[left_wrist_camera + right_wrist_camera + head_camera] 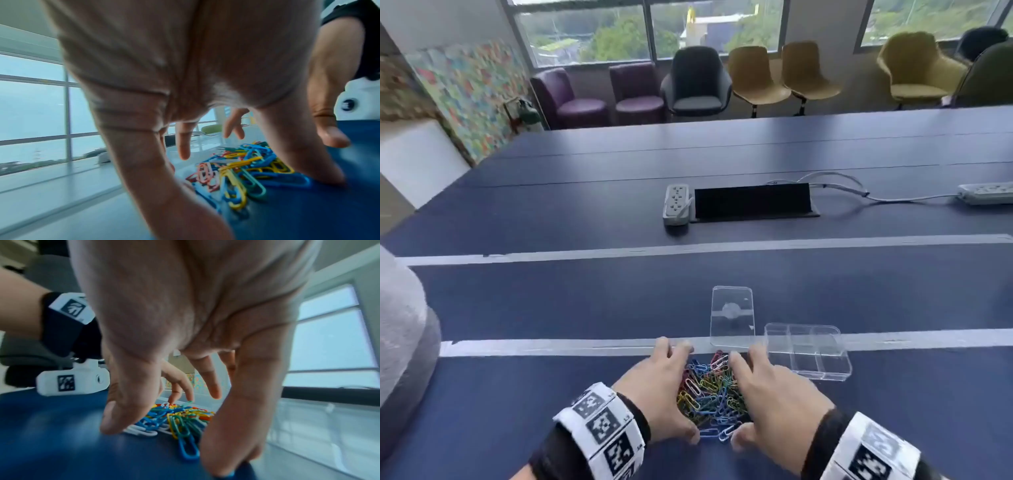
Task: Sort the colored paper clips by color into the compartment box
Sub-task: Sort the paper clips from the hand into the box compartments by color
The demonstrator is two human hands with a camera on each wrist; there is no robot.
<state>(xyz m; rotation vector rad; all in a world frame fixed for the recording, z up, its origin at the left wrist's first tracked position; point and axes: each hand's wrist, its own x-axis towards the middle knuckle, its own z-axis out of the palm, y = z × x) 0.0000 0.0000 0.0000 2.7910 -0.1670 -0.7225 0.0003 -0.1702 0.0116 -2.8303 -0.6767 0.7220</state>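
Observation:
A heap of colored paper clips (710, 390) in blue, yellow, green, red, pink and white lies on the blue table between my two hands. My left hand (659, 387) borders the heap's left side with spread fingers, thumb tip on the table. My right hand (767, 394) borders the right side the same way. Both hands are open and hold nothing. The wrist views show the clips (242, 172) (179, 417) under my spread fingers. A clear compartment box (808, 351) stands empty just right of the heap, its clear lid (732, 315) lying behind the heap.
A strip of grey tape (551, 346) runs across the table behind the heap. Farther back sit a white power strip (675, 204), a black cable hatch (751, 202) and a second power strip (986, 192). Chairs line the window wall. A grey sleeve (400, 329) is at the left.

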